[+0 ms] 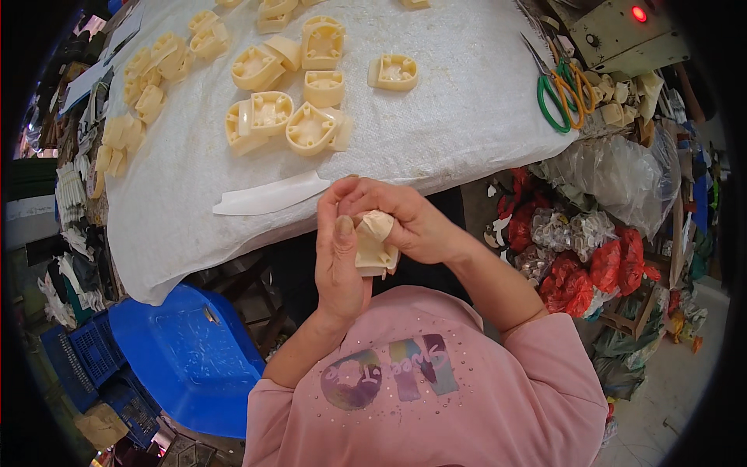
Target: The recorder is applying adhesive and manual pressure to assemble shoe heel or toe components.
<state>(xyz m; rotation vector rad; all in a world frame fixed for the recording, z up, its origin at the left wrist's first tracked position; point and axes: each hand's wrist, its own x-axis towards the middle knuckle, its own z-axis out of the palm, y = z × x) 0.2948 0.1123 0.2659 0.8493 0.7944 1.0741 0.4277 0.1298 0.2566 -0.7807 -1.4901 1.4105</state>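
Note:
Just off the table's near edge, my left hand (339,268) and my right hand (412,219) hold a cream plastic shoe heel (373,257) between them. A pale flap, which looks like thin covering material, is folded at its upper end, where my right fingers pinch. My left thumb presses along its left side, and the other left fingers are partly hidden behind it. On the table edge, left of my hands, lies a curved white strip (268,194). Several more cream heels (311,128) sit hollow side up beyond it, and one heel (395,71) stands apart to the right.
A white woven sheet (436,128) covers the table. Green-handled scissors (554,101) and orange-handled scissors (580,93) lie at its right edge, near a metal box (630,35) with a red light. A blue plastic chair (187,358) stands at lower left. Red bags (607,268) are piled at right.

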